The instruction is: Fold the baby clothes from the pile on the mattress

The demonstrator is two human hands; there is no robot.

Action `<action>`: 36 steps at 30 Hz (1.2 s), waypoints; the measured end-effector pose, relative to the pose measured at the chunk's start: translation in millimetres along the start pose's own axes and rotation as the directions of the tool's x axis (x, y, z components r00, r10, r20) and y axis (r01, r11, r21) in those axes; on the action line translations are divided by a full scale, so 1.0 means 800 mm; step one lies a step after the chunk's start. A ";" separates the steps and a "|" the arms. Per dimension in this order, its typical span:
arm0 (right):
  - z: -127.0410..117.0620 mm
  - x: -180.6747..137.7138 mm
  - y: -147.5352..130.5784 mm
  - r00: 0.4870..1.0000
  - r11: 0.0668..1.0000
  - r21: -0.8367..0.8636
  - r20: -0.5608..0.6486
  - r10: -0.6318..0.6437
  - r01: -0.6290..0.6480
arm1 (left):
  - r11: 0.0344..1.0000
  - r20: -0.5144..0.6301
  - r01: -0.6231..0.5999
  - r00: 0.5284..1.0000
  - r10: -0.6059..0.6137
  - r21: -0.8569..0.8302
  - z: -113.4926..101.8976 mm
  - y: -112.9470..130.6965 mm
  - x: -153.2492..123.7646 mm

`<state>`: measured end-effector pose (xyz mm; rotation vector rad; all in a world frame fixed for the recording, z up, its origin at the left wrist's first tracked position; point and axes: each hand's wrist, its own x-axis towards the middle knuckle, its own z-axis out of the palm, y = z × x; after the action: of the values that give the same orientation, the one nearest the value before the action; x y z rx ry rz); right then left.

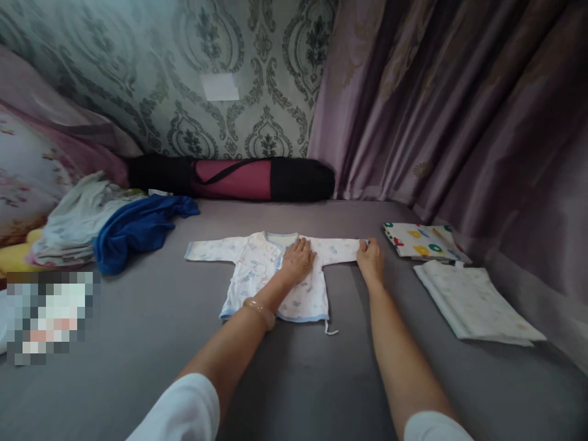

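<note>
A white baby shirt [257,269] with light blue trim and a small print lies spread flat, its sleeves stretched out to both sides. On its upper right chest my left hand [297,260] rests flat, fingers extended. My right hand [371,258] pinches the cuff at the end of the right-hand sleeve. A thin white tie [331,331] sticks out below the shirt's lower right corner. The left-hand sleeve lies straight with nothing touching it.
Grey sheet [138,343] underneath. At right lie a folded colourful-print cloth [420,241] and a folded pale cloth [478,300]. At left sit a blue garment [133,236] and a pale clothes pile [82,211]. A black-and-maroon long bag [239,179] lies along the wall, beside purple curtains [390,104].
</note>
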<state>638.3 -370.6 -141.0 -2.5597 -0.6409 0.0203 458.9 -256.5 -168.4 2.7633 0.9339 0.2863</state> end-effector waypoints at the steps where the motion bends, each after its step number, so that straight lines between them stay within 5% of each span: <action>1: -0.002 -0.001 0.001 1.000 1.000 -0.006 0.005 0.012 -0.012 | 1.000 -0.005 0.006 1.000 -0.006 0.013 0.004 0.001 0.000; 10: 0.001 -0.001 0.009 0.999 0.976 -0.213 -0.022 -0.047 0.042 | 0.997 0.082 0.008 0.997 -0.014 0.074 -0.003 0.008 0.000; 16: 0.001 -0.012 -0.018 0.953 0.932 -0.224 -0.038 -0.300 0.284 | 0.999 0.000 -0.031 1.000 0.031 0.011 -0.013 0.004 0.005; 18: 0.013 -0.024 -0.040 0.890 0.873 -0.171 0.075 -0.450 0.456 | 0.998 -0.061 -0.044 0.997 0.041 -0.048 -0.005 0.001 0.003; 20: 0.029 -0.040 -0.061 0.741 0.760 -0.028 0.247 -0.624 0.649 | 0.994 -0.081 -0.047 0.996 0.039 -0.094 0.004 -0.001 0.000; 23: 0.049 -0.059 -0.077 0.616 0.711 0.154 0.397 -0.680 0.686 | 0.992 -0.054 -0.064 0.997 0.058 -0.110 0.012 -0.004 -0.004; 29: 0.053 -0.063 -0.066 0.645 0.754 0.091 0.458 -0.611 0.650 | 0.997 -0.027 -0.046 0.999 0.044 -0.062 0.013 -0.004 -0.004; 36: 0.040 -0.048 -0.040 0.767 0.822 -0.082 0.423 -0.483 0.563 | 0.997 -0.044 -0.018 0.999 0.015 -0.074 0.012 0.000 -0.004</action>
<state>585.6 -348.0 -158.0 -2.4823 -1.5808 0.2882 458.8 -259.8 -178.1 2.7083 0.8928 0.3774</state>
